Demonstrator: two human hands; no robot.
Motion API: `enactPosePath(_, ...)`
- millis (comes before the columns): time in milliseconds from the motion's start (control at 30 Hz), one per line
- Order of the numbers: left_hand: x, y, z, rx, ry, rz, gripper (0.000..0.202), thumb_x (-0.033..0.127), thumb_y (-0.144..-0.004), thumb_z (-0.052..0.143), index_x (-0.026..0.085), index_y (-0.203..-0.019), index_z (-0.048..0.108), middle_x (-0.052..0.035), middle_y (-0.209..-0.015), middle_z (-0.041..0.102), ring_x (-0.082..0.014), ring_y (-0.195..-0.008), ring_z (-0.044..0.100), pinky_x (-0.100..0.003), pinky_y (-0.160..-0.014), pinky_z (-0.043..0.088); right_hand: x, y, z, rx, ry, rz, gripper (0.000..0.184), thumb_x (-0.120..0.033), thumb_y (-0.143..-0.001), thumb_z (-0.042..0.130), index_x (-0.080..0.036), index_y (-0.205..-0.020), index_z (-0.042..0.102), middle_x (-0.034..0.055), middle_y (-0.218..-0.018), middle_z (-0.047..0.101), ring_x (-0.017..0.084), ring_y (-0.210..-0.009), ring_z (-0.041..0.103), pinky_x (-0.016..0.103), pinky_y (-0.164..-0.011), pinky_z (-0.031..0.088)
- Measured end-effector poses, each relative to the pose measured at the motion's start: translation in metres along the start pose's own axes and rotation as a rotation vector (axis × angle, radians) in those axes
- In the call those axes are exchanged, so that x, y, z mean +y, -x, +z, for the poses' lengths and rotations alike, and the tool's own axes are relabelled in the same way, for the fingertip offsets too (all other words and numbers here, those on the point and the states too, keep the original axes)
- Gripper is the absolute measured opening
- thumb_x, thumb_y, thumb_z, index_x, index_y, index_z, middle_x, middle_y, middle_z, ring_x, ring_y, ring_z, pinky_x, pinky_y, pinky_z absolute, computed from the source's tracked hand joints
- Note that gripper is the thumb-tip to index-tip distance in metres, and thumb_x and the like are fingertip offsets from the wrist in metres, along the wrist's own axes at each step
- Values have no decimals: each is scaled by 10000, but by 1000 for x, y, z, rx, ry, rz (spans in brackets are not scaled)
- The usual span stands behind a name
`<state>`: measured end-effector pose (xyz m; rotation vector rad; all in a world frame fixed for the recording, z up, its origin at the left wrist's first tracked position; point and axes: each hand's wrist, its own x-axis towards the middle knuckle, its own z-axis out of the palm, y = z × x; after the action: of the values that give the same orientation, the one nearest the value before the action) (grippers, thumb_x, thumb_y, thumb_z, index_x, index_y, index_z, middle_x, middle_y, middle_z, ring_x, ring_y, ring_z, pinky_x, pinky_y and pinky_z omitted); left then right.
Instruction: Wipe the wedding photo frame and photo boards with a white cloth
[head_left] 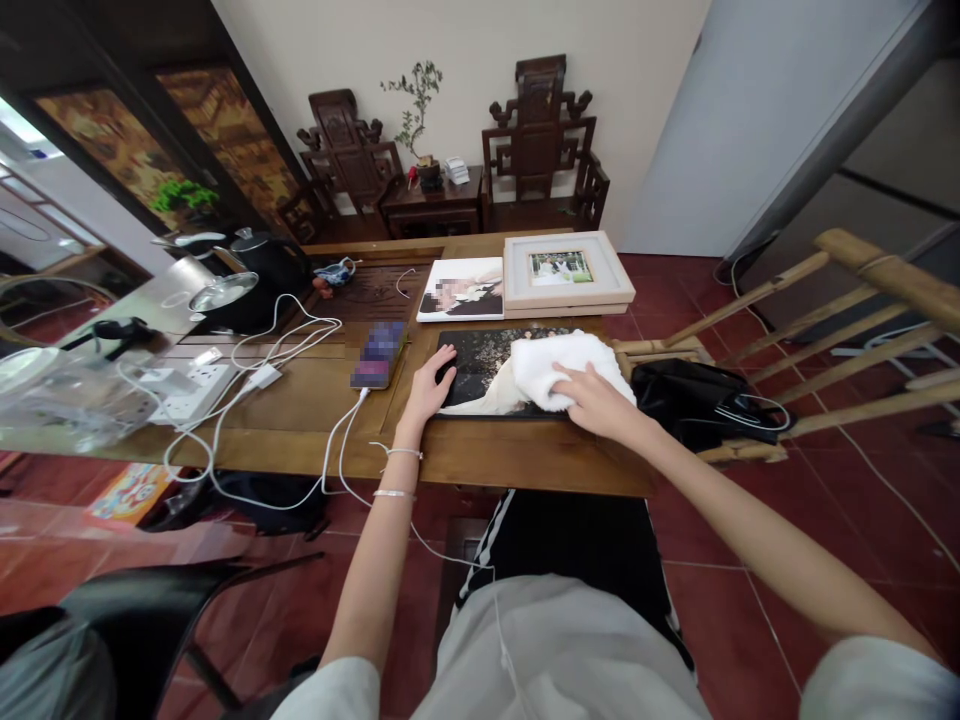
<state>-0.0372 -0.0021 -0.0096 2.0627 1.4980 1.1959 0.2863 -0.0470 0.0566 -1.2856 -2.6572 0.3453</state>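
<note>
A dark photo panel [472,362] with a pale figure printed on it lies flat near the table's front edge. My left hand [430,385] rests on the panel's left edge, fingers stretched out and holding nothing. On the panel's right part, my right hand [596,400] grips a white cloth [551,358], thumb and fingers closed on its lower side. The cloth hides the panel's right end. Just behind lie a white-edged photo panel [461,290] and a pale wooden picture frame [622,275] with a small photo in its middle; it seems stacked on another frame.
A phone [379,355] on a charging cable lies left of my left hand. Farther left are a white power strip [196,390], tangled white cables and a black kettle [255,265]. A bamboo chair [817,290] bearing a black bag [697,400] stands close to the table's right end.
</note>
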Motion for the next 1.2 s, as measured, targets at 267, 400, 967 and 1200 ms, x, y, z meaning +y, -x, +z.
enactPosePath(267,-1,0,-1,-4,5,-1,353,259,-934,536,166,-1257,645,-108,-1417,584,-233,-1369,503,-444,-1192,352,35,-82,-17,48,64,76,581,3,-737,436,-188,-1224,688,118,-1257,692,292,-1160,618,403,-975,426)
enactPosePath(400,-1,0,-2,-11,0,0,352,256,-934,538,176,-1261,642,-101,-1425,578,-234,-1374,498,-449,-1195,347,39,-88,-9,69,97,83,599,8,-743,426,-176,-1262,662,146,-1318,652,321,-1284,533,502,-1041,377)
enactPosePath(967,2,1,0,1,-14,8,348,243,-930,527,170,-1249,647,-107,-1418,584,-232,-1366,507,-440,-1185,367,-64,48,25,-69,10,-175,589,50,-654,415,-176,-1106,716,107,-1502,493,367,-1471,274,766,-1100,173)
enactPosePath(1200,4,1,-2,-8,-22,-5,341,248,-935,524,198,-1249,647,-79,-1422,585,-229,-1367,506,-443,-1191,359,-52,-16,15,-54,15,-48,667,35,-691,413,-180,-1281,637,146,-1459,534,329,-1446,340,679,-1135,205)
